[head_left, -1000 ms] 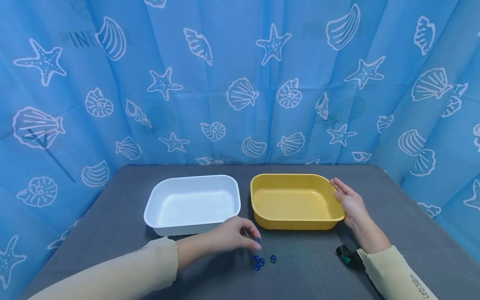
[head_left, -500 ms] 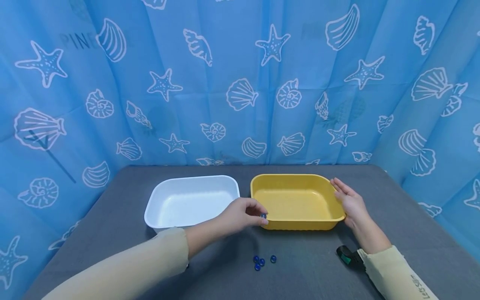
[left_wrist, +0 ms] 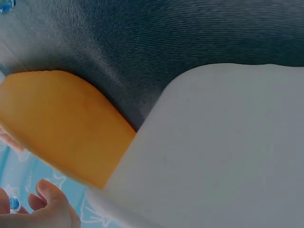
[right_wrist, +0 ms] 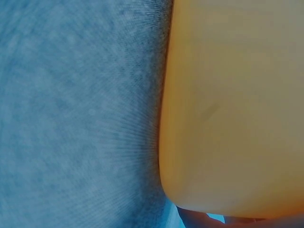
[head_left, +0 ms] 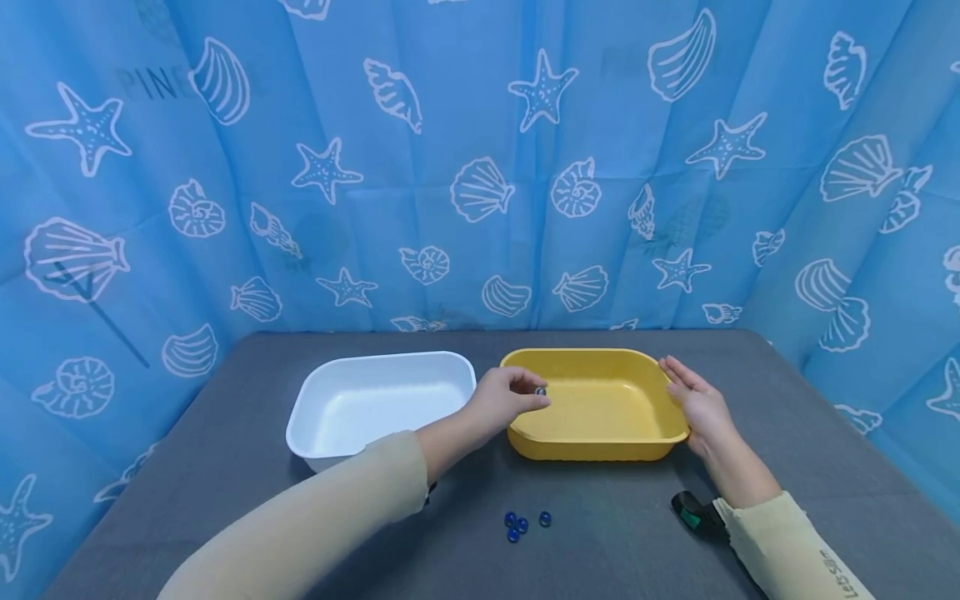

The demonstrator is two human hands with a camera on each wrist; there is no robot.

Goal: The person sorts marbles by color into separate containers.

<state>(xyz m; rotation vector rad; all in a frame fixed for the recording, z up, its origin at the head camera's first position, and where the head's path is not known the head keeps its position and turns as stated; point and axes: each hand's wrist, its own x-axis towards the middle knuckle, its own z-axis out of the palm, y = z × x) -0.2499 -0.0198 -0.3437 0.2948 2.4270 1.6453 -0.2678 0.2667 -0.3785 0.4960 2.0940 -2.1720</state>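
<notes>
Between its thumb and fingertips, my left hand point(head_left: 504, 402) pinches a dark blue glass marble point(head_left: 541, 392) over the left end of the yellow basin point(head_left: 597, 452). The left wrist view also shows the marble point(left_wrist: 14, 204) at the fingertips, at the lower left. My right hand point(head_left: 702, 406) rests against the basin's right side with its fingers fairly straight; its thumb is hard to make out. In the right wrist view the yellow wall point(right_wrist: 232, 109) fills the right half. Several blue marbles point(head_left: 522, 525) lie close together on the cloth in front, one slightly apart.
A white basin point(head_left: 348, 457) stands left of the yellow one, a narrow gap between them; my left forearm crosses its front right corner. Grey cloth point(head_left: 600, 550) covers the table. A black strap point(head_left: 693, 510) is at my right wrist. A blue shell-print curtain point(head_left: 450, 125) hangs behind.
My left hand has lifted the marble from beside the others and carried it up and away from me, to above the yellow basin. The right hand has stayed in place.
</notes>
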